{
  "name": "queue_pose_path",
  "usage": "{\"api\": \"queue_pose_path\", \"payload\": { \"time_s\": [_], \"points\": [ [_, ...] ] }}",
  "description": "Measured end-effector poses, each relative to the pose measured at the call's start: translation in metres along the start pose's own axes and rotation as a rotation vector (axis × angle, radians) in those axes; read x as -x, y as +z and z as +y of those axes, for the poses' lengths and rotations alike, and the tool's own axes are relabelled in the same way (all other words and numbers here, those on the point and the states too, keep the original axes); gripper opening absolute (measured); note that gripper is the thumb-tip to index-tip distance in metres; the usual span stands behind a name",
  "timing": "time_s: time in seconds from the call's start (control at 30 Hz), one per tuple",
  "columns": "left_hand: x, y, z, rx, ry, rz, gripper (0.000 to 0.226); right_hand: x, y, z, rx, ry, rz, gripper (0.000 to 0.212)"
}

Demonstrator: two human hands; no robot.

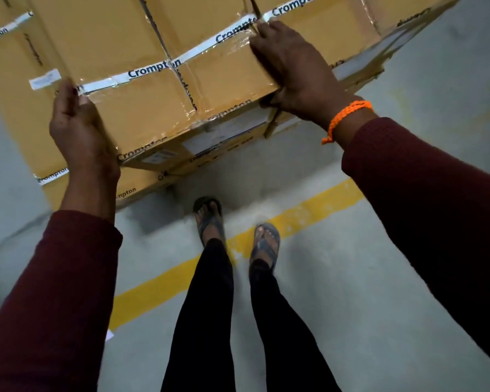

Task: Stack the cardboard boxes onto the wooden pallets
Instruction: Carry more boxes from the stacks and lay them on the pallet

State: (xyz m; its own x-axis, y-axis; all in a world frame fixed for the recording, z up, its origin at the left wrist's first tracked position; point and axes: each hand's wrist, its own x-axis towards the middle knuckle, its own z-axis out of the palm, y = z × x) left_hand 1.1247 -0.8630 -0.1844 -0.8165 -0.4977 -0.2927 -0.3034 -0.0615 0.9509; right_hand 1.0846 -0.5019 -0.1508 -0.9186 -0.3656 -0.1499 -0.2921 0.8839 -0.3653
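While both hands' fingers press flat against it, tan cardboard box (153, 80), white-blue branded tape (150, 69) across top.

Grey concrete floor, dimly lit

We see a smooth grey floor (379, 278) filling the lower frame, crossed by a worn yellow painted line (294, 219) running from lower left up toward the right; light is low and even.

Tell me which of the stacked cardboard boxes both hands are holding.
The top box, nearest the person. The left hand presses its left side and the right hand lies over its right edge. The boxes below and beside it are untouched.
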Motion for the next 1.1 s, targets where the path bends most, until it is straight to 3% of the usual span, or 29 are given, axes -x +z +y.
{"api": "queue_pose_path", "payload": {
  "time_s": [0.17,0.5,0.6,0.7,0.77,1.0,1.1],
  "points": [
    [-0.006,-0.006,-0.003,0.030,-0.068,0.040,0.052,0.003,-0.004,-0.008,-0.164,0.004,0.106,0.103],
    [0.010,0.001,0.004,-0.179,-0.105,0.112,0.050,0.005,0.011,-0.004,0.106,-0.043,0.061,0.097],
    [0.024,0.010,0.014,-0.306,-0.258,0.105,0.040,0.010,0.006,-0.008,0.072,-0.032,0.064,0.092],
    [0.053,0.023,0.034,-0.232,-0.575,-0.035,0.060,0.017,-0.004,-0.009,-0.052,0.019,0.102,0.096],
    [0.057,0.025,0.038,-0.162,-0.653,-0.059,0.064,0.017,-0.011,-0.008,-0.165,0.096,0.078,0.104],
    [0.060,0.023,0.032,-0.163,-0.602,0.145,0.041,0.015,-0.009,0.014,-0.256,0.056,0.091,0.089],
    [0.072,0.025,0.036,-0.139,-0.517,0.147,0.028,0.016,-0.010,0.013,-0.267,0.042,0.101,0.081]
  ]
}}
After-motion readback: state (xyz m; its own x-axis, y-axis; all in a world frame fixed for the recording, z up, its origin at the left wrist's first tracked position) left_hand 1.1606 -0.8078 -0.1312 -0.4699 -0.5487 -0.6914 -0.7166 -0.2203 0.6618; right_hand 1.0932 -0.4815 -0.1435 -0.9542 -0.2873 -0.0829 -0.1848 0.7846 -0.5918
